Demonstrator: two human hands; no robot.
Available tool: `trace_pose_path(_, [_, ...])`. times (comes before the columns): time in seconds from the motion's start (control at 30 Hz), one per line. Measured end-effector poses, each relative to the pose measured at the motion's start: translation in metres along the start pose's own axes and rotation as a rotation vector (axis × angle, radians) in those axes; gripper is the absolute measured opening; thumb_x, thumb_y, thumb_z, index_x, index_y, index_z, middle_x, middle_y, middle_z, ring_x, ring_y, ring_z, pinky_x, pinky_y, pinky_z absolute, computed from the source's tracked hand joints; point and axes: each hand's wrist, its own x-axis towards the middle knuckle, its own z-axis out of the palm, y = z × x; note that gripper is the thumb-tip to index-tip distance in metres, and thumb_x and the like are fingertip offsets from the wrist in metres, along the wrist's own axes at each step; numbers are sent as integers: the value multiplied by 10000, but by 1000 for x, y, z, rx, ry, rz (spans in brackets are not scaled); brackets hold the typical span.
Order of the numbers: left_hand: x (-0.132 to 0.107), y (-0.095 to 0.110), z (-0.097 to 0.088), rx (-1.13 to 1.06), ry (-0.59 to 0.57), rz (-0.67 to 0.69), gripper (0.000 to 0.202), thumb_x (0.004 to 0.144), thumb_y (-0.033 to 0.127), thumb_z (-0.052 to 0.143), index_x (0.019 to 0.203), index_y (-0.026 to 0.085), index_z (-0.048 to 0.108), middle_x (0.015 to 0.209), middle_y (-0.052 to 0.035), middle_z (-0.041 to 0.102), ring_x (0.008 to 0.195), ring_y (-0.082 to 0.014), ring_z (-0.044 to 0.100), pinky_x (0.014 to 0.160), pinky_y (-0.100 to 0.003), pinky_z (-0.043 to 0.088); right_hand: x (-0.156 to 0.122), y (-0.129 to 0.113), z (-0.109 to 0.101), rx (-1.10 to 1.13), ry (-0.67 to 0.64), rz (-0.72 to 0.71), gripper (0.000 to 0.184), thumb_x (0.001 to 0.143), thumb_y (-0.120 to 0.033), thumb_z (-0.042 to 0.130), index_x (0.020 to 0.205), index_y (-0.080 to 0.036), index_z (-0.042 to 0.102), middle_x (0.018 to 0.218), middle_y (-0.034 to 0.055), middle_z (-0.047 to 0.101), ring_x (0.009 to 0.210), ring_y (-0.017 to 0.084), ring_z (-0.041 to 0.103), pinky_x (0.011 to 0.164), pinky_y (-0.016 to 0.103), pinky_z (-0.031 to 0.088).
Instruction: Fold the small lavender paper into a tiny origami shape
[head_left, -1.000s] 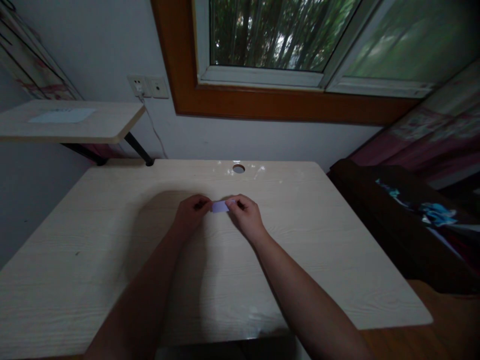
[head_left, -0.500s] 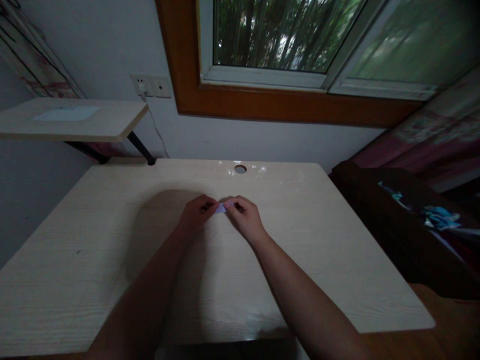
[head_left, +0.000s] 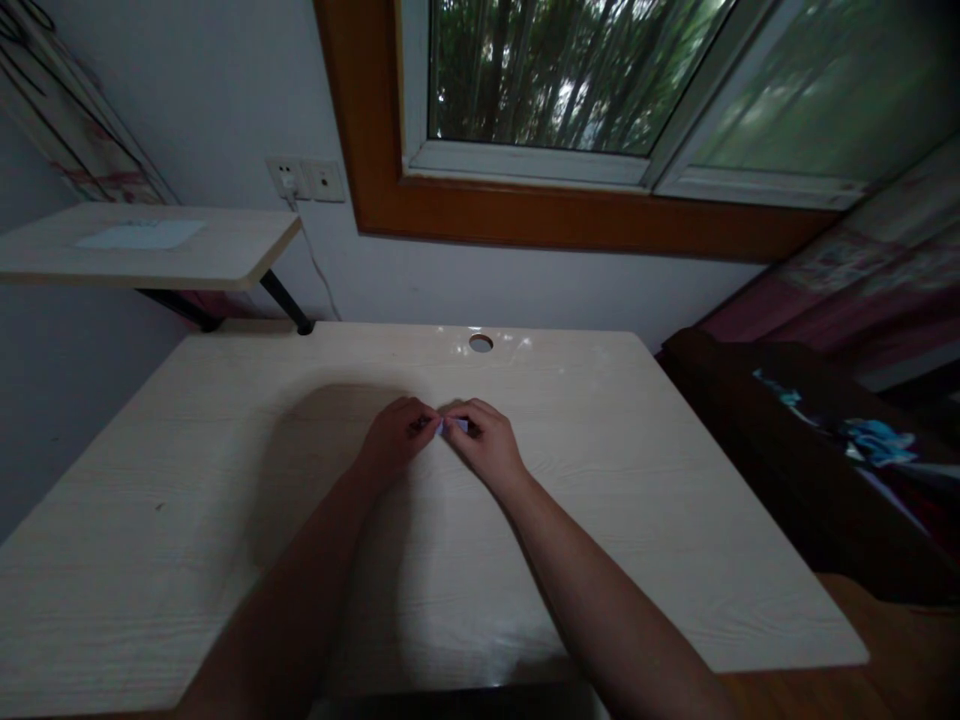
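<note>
Just above the pale wooden desk (head_left: 615, 560), both hands meet fingertip to fingertip. Between them is a small pale-lilac piece, apparently folded paper (head_left: 461, 425), mostly covered by the fingers. My left hand (head_left: 394, 435) pinches its left end with thumb and forefinger. The other end is pinched by my right hand (head_left: 486, 437), with a bit of the piece showing inside its curled fingers. How the piece is folded is too small to make out.
A round cable hole (head_left: 481, 343) lies near the desk's back edge. At the left a raised shelf (head_left: 225, 250) on black legs carries a white sheet (head_left: 142, 235). A dark brown piece of furniture (head_left: 720, 400) with blue items stands at the right.
My hands have drawn closer together, and less of the lilac piece shows between the fingertips. The whole view has shifted slightly.
</note>
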Motion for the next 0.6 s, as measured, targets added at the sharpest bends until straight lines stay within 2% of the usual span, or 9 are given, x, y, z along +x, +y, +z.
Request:
trace_pose_path(0.33, [1,2,-4,-59,-2,-86,102,847,246,597,801,201,676,774,-23,653,733,-149,598,691,-256,477,-1,5,-3,-28,120,65,110,825,-224,601,824,-215,711,752,27,648,701,175,593,678,294,469])
trace_pose_path(0.5, [2,1,-6,-86,14,-147,110,840,251,593,804,190,676,771,-22,654,706,-139,605,674,-247,473,0,11,-6,-26,261,156,102,802,-227,603,783,-199,699,747,22,655,700,175,590,683,291,462])
trace_pose_path(0.6, [2,0,-6,-97,8,-151,117,840,264,592,802,191,676,766,-21,658,705,-140,607,670,-246,472,0,13,-6,19,261,183,124,828,-255,592,822,-190,697,792,37,668,734,182,600,695,295,470])
